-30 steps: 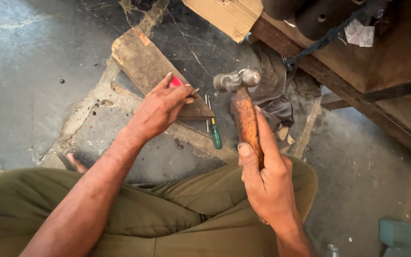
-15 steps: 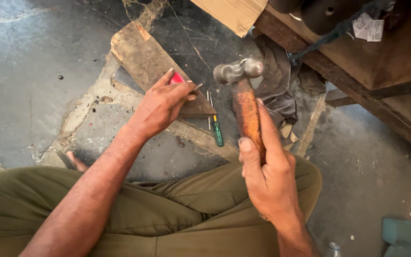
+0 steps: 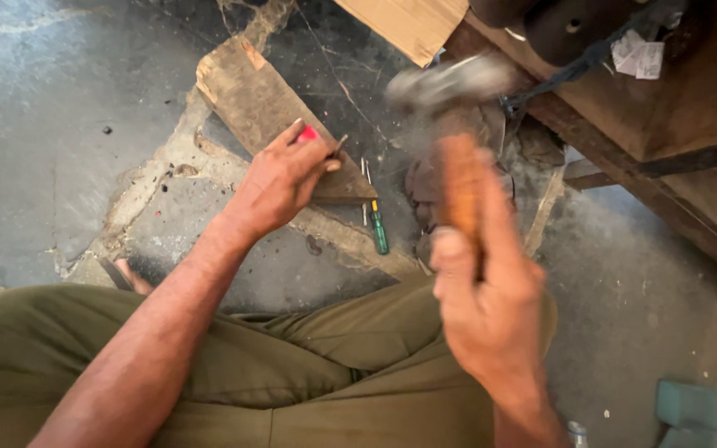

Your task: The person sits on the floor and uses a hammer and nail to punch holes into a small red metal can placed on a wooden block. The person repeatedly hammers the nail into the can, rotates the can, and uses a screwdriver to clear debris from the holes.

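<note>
The right hand (image 3: 491,307) grips a blurred hammer (image 3: 458,133) raised over the wooden block (image 3: 275,112) on the floor. The left hand (image 3: 280,178) pinches a small red-ended tool (image 3: 317,141) against it; a misaimed blow could strike those fingers.

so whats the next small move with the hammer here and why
Probably bring the hammer down onto the thin metal piece that the left hand pins on the wood block. The right hand has it raised, its head blurred mid-swing.
</note>
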